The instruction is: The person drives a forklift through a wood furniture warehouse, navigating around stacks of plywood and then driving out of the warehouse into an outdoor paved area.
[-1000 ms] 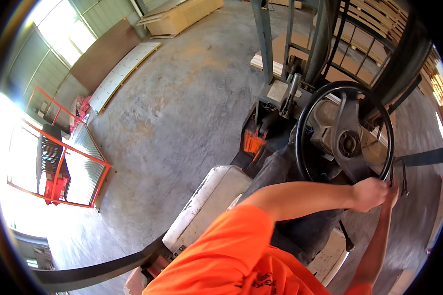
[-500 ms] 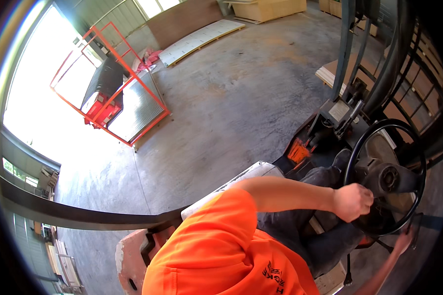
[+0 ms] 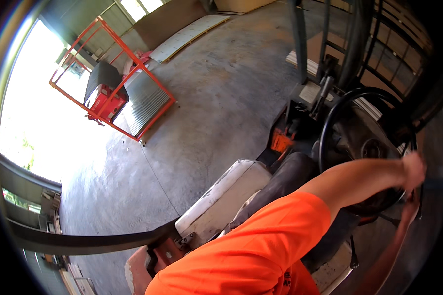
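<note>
1. Left hand point(image 3: 412, 169) — closed around the right-hand rim of the black round steering wheel point(image 3: 330, 128), arm in an orange sleeve reaching across.
2. Right hand point(image 3: 409, 209) — just below the left, at the wheel's lower right edge; its grip cannot be made out.
3. Orange steel frame rack point(image 3: 147, 78) — stands well apart on the grey concrete floor point(image 3: 221, 98).

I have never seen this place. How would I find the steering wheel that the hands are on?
Start from the wide grey concrete floor and look to the right, where the vehicle's dark mast bars rise. Just below them is the steering wheel: a thin black ring. The left hand grips its right rim, with the right hand just below. No other round thing is near.
</note>
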{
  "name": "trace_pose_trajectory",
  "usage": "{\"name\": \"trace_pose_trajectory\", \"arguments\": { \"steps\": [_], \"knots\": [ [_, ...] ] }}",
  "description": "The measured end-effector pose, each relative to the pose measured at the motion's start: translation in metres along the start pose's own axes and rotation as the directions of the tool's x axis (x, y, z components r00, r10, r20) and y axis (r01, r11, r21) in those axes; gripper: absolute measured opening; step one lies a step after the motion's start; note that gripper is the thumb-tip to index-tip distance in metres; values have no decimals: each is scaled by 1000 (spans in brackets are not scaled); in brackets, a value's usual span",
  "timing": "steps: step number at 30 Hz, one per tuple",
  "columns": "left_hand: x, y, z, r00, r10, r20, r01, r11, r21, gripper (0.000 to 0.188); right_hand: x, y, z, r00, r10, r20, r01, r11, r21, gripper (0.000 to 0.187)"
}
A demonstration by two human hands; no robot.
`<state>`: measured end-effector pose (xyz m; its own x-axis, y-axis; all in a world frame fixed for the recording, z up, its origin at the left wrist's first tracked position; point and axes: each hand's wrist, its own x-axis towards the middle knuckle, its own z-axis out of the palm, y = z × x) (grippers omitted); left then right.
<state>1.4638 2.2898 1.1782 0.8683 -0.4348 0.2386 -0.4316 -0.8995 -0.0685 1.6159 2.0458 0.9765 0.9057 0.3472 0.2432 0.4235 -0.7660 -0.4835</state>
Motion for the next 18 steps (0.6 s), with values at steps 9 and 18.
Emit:
{"name": "trace_pose_trajectory", "arguments": {
  "steps": [9,18],
  "knots": [
    [-145,66,-124,714,-447,-538,436,886,-157,24,-195,-7,-153,992,7,-126,-30,984,-177,36],
    [-463,396,-121,628,-450,-635,282,892,-352,16,-448,5,-209,991,90,-98,-96,993,-62,36]
  ]
}}
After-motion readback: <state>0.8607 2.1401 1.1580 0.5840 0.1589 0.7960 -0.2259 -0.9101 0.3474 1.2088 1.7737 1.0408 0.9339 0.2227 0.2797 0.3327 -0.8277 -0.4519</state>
